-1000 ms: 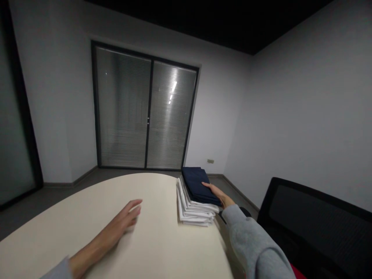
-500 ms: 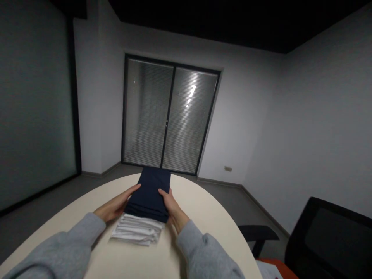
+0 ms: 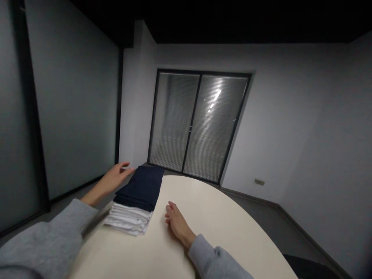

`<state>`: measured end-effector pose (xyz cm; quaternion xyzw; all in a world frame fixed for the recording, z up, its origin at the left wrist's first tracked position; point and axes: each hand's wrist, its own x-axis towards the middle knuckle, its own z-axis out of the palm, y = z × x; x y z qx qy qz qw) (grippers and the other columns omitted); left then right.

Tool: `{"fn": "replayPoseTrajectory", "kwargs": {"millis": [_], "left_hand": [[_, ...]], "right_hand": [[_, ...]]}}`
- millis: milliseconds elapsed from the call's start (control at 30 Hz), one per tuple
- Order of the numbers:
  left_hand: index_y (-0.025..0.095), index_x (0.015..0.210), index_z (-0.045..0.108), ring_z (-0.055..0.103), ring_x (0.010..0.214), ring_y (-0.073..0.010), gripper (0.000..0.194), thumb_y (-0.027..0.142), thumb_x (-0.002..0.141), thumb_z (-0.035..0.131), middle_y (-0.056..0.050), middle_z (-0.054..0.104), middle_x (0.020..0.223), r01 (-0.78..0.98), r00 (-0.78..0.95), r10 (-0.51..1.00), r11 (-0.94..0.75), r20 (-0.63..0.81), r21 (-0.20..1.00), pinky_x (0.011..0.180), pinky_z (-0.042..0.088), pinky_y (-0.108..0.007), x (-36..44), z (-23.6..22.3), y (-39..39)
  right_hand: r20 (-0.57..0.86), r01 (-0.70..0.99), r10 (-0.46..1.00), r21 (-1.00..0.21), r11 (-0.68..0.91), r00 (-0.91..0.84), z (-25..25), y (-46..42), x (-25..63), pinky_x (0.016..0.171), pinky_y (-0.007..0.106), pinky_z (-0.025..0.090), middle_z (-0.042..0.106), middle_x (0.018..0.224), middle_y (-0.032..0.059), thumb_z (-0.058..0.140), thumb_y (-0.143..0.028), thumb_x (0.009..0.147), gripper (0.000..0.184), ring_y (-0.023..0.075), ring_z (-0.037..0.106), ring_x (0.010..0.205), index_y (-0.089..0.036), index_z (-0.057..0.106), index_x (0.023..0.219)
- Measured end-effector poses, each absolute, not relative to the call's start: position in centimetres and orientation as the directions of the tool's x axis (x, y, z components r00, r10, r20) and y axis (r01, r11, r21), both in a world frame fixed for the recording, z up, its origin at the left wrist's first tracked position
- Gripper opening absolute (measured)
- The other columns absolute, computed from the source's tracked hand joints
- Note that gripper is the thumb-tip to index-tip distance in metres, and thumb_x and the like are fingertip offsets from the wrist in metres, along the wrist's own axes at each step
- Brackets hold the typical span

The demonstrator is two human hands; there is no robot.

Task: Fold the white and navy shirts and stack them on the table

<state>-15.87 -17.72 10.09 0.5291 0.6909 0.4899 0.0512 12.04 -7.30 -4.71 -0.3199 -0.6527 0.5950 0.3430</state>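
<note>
A stack of folded cloth lies on the left part of the cream round table (image 3: 215,221). Its top is dark navy folded cloth (image 3: 142,188), with several layers of white folded cloth (image 3: 128,220) beneath. My left hand (image 3: 112,181) hovers at the stack's far left side, thumb and fingers apart, holding nothing. To the right of the stack, above the tabletop, is my right hand (image 3: 177,223); its fingers are loosely bent and nothing is in them. Grey sleeves cover both forearms.
A dark chair part (image 3: 308,267) shows at the lower right beyond the table edge. Behind the table stand a glass double door with blinds (image 3: 200,124) and white walls. A frosted glass panel (image 3: 75,100) is on the left.
Both hands gripped the stack half a second ago and have let go of it. The stack moved from the table's right edge to its left part. The view has turned right.
</note>
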Motion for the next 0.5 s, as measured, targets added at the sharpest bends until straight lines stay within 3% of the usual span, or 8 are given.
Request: {"fn": "replayPoseTrajectory", "kwargs": {"millis": [100, 167, 233, 433, 500], "left_hand": [[0.023, 0.151, 0.053, 0.049, 0.142, -0.0377, 0.083, 0.061, 0.08, 0.072, -0.014, 0.049, 0.16, 0.848, -0.039, 0.885, -0.216, 0.463, 0.484, 0.119, 0.036, -0.05, -10.8, 9.9, -18.8], [0.029, 0.156, 0.047, 0.038, 0.15, -0.0415, 0.092, 0.046, 0.073, 0.08, -0.01, 0.038, 0.167, 0.911, 0.039, 0.911, -0.201, 0.411, 0.36, 0.121, 0.029, -0.056, -7.8, 8.7, -19.7], [0.029, 0.159, 0.044, 0.036, 0.151, -0.0423, 0.093, 0.035, 0.072, 0.078, -0.01, 0.034, 0.169, 0.943, 0.003, 0.918, -0.135, 0.397, 0.305, 0.119, 0.027, -0.058, -6.2, 7.3, -20.4], [0.029, 0.138, 0.067, 0.05, 0.141, -0.0358, 0.049, 0.04, 0.091, 0.06, -0.008, 0.063, 0.147, 0.949, -0.035, 0.903, -0.104, 0.428, 0.299, 0.117, 0.033, -0.051, -7.1, 5.7, -21.1], [0.027, 0.131, 0.071, 0.056, 0.135, -0.0336, 0.042, 0.042, 0.095, 0.055, -0.009, 0.069, 0.14, 0.947, -0.058, 0.889, -0.096, 0.455, 0.308, 0.115, 0.036, -0.047, -7.4, 6.2, -20.8]], "right_hand": [[0.138, 0.026, 0.847, -0.984, 0.176, -0.513, -5.2, -9.3, 17.4, 0.09, 0.04, 0.048, 0.065, 0.1, 0.0058, 0.067, -0.072, 0.081, 0.062, 0.0231, 0.061, 0.09, -0.021, 0.066, 0.117], [0.159, 0.039, 0.856, -0.978, 0.204, -0.492, -5.4, -10.6, 20.3, 0.086, 0.038, 0.049, 0.064, 0.093, 0.0036, 0.066, -0.067, 0.084, 0.054, 0.022, 0.061, 0.085, -0.022, 0.067, 0.114], [0.177, 0.047, 0.868, -0.974, 0.224, -0.464, -5.6, -11.7, 22.6, 0.083, 0.038, 0.049, 0.064, 0.089, 0.0029, 0.065, -0.065, 0.086, 0.05, 0.0216, 0.061, 0.081, -0.023, 0.067, 0.113], [0.198, 0.053, 0.876, -0.968, 0.245, -0.439, -6.2, -13.5, 25.6, 0.075, 0.035, 0.048, 0.059, 0.081, 0.001, 0.066, -0.063, 0.084, 0.045, 0.0212, 0.057, 0.075, -0.025, 0.066, 0.108], [0.206, 0.058, 0.862, -0.963, 0.261, -0.463, -5.9, -13.8, 25.9, 0.076, 0.035, 0.047, 0.058, 0.081, 0.0006, 0.065, -0.057, 0.087, 0.04, 0.0207, 0.056, 0.075, -0.024, 0.066, 0.109]]}}
